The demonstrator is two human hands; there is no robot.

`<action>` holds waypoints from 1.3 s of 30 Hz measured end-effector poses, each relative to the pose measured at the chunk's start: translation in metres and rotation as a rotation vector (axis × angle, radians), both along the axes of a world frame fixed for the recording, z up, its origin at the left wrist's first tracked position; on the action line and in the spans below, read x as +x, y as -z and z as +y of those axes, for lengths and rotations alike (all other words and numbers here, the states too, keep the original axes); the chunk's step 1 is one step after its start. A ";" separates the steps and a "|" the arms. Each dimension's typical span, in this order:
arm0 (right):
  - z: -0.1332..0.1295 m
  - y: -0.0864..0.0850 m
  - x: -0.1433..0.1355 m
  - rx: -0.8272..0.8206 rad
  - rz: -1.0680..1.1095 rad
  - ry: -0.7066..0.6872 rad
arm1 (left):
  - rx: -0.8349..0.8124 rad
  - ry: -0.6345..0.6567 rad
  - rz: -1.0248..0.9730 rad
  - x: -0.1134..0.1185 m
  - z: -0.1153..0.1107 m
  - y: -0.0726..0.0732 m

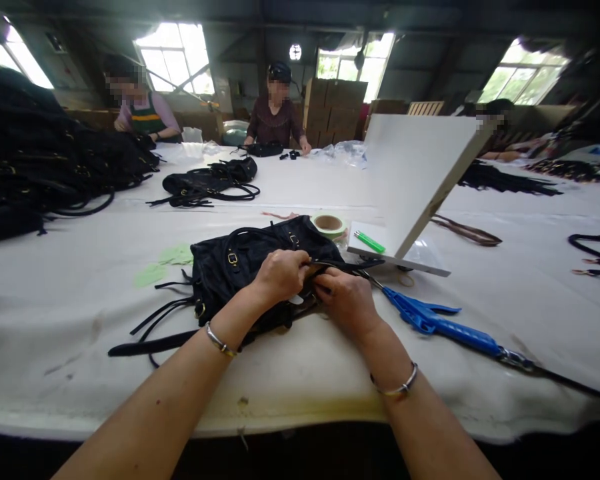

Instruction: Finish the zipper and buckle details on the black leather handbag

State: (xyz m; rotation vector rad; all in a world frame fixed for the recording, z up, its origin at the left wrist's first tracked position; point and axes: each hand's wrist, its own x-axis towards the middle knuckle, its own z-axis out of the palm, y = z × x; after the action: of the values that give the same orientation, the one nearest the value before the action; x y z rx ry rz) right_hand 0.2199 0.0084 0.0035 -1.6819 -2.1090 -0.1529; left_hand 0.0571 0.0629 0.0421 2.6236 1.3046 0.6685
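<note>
Both hands pinch a black strap [330,265] running left to right over the black bag [240,267], left hand [280,275] and right hand [347,300] meeting at the bag's right end; blue scissors [440,323] lie just right on the worktop [80,307].

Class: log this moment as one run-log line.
left hand: pinching black bag | right hand: gripping bag strap | blue scissors: on table, right

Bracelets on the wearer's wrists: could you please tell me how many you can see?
2. One bracelet is on the left wrist, behind the left hand; the other bracelet is on the right wrist, behind the right hand. None seems hidden.
</note>
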 end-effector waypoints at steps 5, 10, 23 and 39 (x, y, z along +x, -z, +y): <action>0.001 0.003 0.001 -0.008 -0.048 0.025 | 0.146 0.087 -0.163 -0.006 -0.011 0.008; 0.005 0.007 0.007 -0.024 0.123 0.019 | 0.268 0.265 -0.052 -0.009 -0.030 0.006; 0.007 0.013 0.008 -0.028 0.343 -0.029 | 0.270 -0.031 -0.127 -0.006 -0.073 0.037; 0.009 0.012 0.008 -0.034 0.392 -0.056 | 0.393 -0.075 -0.029 0.001 -0.067 0.045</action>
State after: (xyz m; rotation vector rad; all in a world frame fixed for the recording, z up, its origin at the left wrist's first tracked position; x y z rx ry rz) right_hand 0.2284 0.0170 -0.0089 -1.5223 -1.8681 0.2150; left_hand 0.0582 -0.0043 -0.0028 2.8577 1.3913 1.0689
